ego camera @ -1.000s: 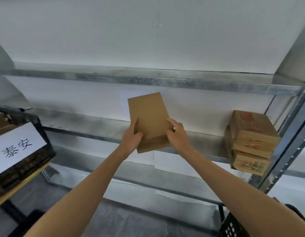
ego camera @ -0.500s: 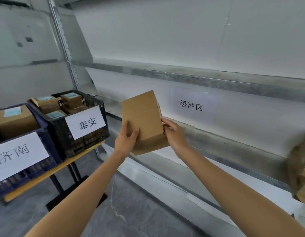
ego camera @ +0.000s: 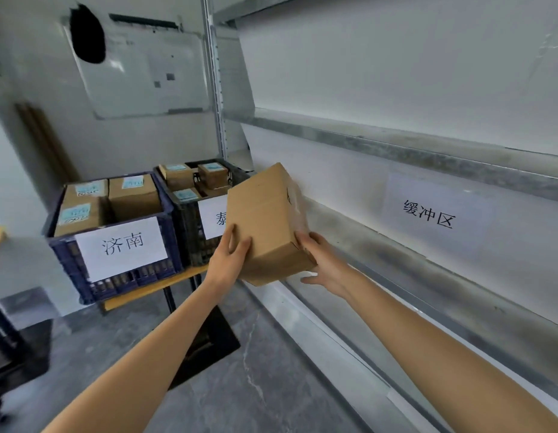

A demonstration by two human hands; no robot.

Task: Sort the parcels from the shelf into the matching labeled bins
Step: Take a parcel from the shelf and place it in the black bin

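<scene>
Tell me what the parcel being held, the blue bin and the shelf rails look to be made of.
Parcel: plain brown cardboard, matte, with creased edges and what looks like clear tape on one face.
Blue bin: probably moulded plastic, given its lattice walls and slight sheen.
Shelf rail: likely galvanised steel, grey with a mottled metallic finish.

A held cardboard parcel (ego camera: pixel 265 223) covered the right part of the black bin's label (ego camera: pixel 212 220), leaving only one cut-off character readable. The right hand (ego camera: pixel 321 264) was partly hidden beneath the parcel, and print on the blue stickers of the binned boxes (ego camera: pixel 83 201) was too small to read.
</scene>
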